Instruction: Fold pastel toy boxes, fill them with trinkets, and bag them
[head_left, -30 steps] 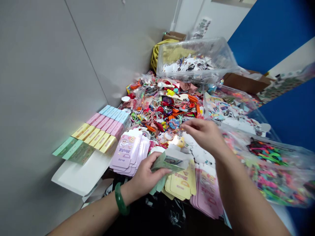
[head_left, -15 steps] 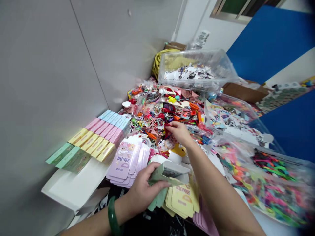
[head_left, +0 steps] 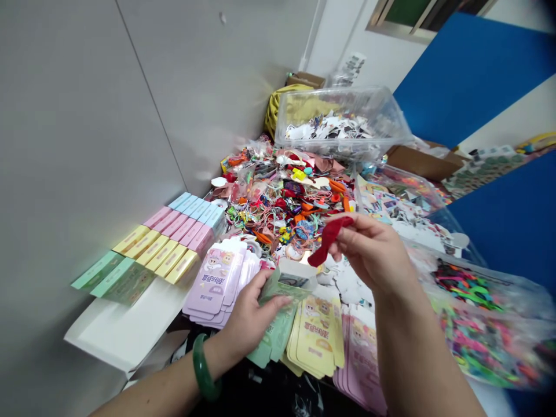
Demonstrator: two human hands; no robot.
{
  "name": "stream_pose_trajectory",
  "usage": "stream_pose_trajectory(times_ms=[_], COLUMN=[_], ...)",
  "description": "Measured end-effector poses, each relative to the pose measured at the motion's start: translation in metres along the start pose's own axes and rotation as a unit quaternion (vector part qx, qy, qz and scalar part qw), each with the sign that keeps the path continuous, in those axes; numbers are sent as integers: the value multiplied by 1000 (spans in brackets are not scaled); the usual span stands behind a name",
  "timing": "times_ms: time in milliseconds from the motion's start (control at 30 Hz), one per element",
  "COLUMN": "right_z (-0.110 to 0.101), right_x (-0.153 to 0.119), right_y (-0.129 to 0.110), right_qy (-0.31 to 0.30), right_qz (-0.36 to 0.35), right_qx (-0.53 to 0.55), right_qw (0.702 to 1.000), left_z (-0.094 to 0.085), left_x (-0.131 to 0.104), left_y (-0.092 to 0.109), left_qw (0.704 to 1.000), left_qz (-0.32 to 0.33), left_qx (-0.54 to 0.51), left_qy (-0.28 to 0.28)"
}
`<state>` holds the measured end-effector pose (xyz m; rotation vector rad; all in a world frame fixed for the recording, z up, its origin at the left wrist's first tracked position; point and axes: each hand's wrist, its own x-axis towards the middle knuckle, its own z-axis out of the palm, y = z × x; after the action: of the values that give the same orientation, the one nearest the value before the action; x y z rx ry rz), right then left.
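My left hand [head_left: 252, 315], below a green bangle, grips a small green box [head_left: 284, 281] whose top is open toward the pile. Pinched in my right hand [head_left: 369, 246] is a dark red, soft-looking piece [head_left: 329, 240], held up to the right of the box. Beneath and beside the box lie flat green cartons [head_left: 273, 339], yellow cartons [head_left: 315, 336] and pink cartons [head_left: 359, 359]. Purple cartons [head_left: 215, 284] are stacked left of the box. Behind both hands spreads a heap of small mixed trinkets [head_left: 278, 202].
Upright blue, pink, yellow and green boxes [head_left: 169, 240] stand in rows at the left in a white carton [head_left: 125, 330]. A clear plastic bin [head_left: 369, 139] of cutouts sits at the back. Bags of bright pieces [head_left: 486, 341] lie at the right, beside a grey wall panel opposite.
My right hand has lifted out of the heap and moved right and toward me with the red piece. The green box in my left hand now shows its open top more clearly.
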<state>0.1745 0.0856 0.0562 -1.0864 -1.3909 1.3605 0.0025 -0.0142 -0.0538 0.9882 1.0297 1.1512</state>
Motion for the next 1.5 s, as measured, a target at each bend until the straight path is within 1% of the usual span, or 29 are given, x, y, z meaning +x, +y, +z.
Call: stream_pose_trajectory(times_ms=[67,167,233,300,367,467,533,567,633,700,733,767,800,867,900,933,967,1033,1067,1133,1167,1233,1300,1400,1500], right_z=[6,16,21,23,25,26,26,27,27,26,25,24,22,19,19,19,20,22,24,28,30,31,32,36,43], right_x=[-19,-39,-47,-51,-55,-62,-66,-68,-69,-68,-67,-66,-66,-66,-68,-70,-72,-76,-78,-81,-82,-83,-86,-93,-97], right_y=[-4,-1,3,5,5,4,5,6,10,16,20,23,25,30,31,31,31,29,28,23,20,14,8,4,5], right_qy=[-39,-83,-79,-59,-41,-40,-48,-45,-8,74,115,146,159,144,134,132,138,134,112,39,-2,-66,-102,-107,-116], right_qz=[-12,-10,-8,-10,-14,-34,-73,-103,-177,-233,-241,-233,-212,-153,-138,-143,-168,-247,-281,-307,-304,-280,-256,-226,-159], right_qx=[-21,-33,-19,-10,-33,-125,-201,-235,-301,-361,-380,-386,-378,-340,-328,-327,-340,-385,-409,-449,-462,-470,-463,-463,-484], right_qw=[999,996,997,998,999,991,976,965,937,900,886,880,887,917,925,925,915,879,861,838,834,835,842,850,853], left_z=[1,3,5,6,8,10,13,14,16,17,18,18,18,18,18,18,18,18,18,17,17,16,15,15,15], left_x=[1,0,-2,-4,-5,-6,-6,-5,-5,-5,-5,-5,-5,-5,-5,-5,-5,-5,-5,-6,-7,-7,-8,-9,-10], left_y=[2,6,7,8,9,12,14,15,15,14,13,12,10,8,8,7,7,8,8,9,9,9,9,9,7], left_qw=[1000,999,999,999,999,998,997,997,997,998,998,999,999,999,999,999,999,999,998,997,996,995,995,995,994], left_qz=[9,27,35,34,31,37,46,50,53,53,52,49,46,40,36,33,33,43,53,74,81,87,85,80,84], left_qx=[-2,17,32,36,41,56,60,59,51,30,16,4,-5,-13,-13,-10,-8,3,12,35,45,56,55,57,66], left_qy=[-5,-11,-12,-17,-15,3,16,21,27,26,23,19,17,18,20,20,20,18,16,16,16,16,12,8,-19])
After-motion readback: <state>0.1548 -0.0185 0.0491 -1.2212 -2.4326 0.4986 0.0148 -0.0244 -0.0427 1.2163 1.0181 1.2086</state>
